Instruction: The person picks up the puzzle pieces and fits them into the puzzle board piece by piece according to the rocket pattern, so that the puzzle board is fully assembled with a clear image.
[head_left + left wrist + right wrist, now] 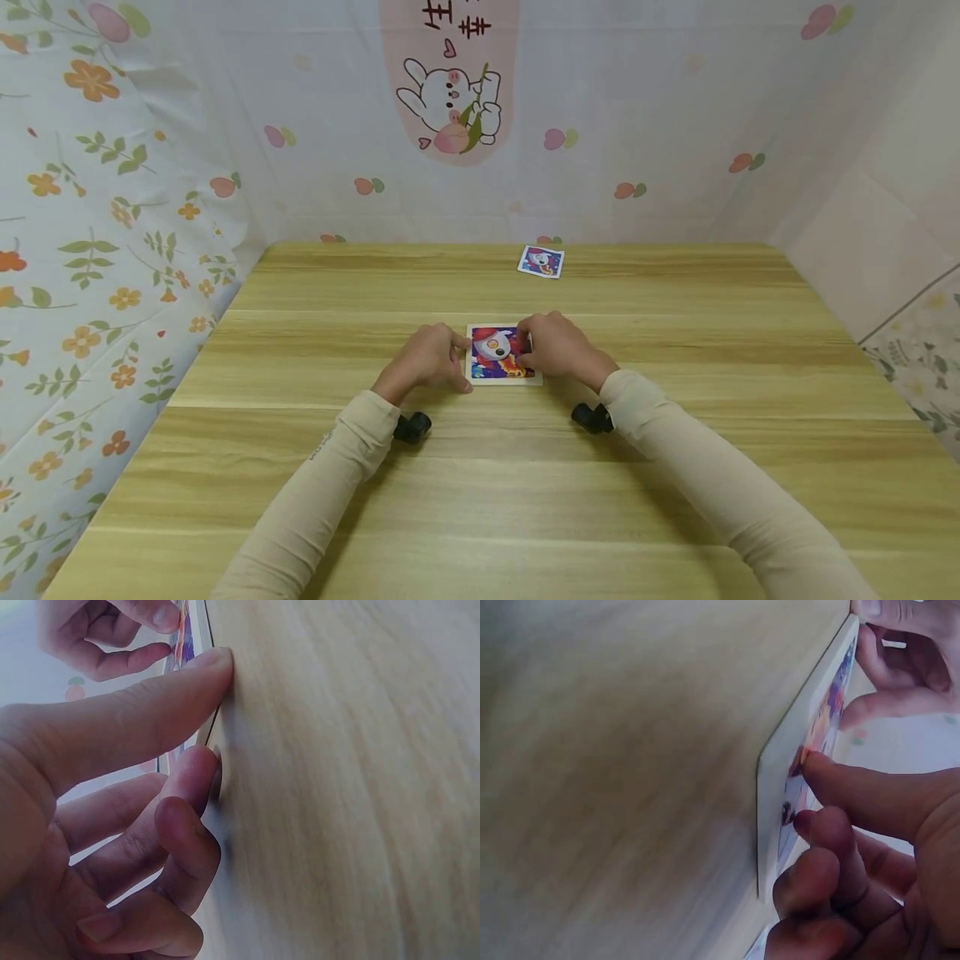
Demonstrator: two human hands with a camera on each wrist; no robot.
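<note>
A square puzzle board [495, 382] with a pale frame lies flat on the table. Its picture has a white, long-eared figure on purple with orange flames. At its left side is my left hand [431, 357], the thumb [202, 671] against the near-left corner and the forefinger touching the edge. My right hand [561, 346] reaches over the right part of the picture. Its thumb [832, 772] and forefinger pinch a small, colourful puzzle piece [798, 761] at the picture's surface, mostly hidden by the fingers.
Near the table's far edge lies a white-bordered card [541, 262] with a similar picture. Black wrist mounts [412, 427] sit under both forearms. Printed curtains [322, 108] hang behind and beside the wooden table [480, 500].
</note>
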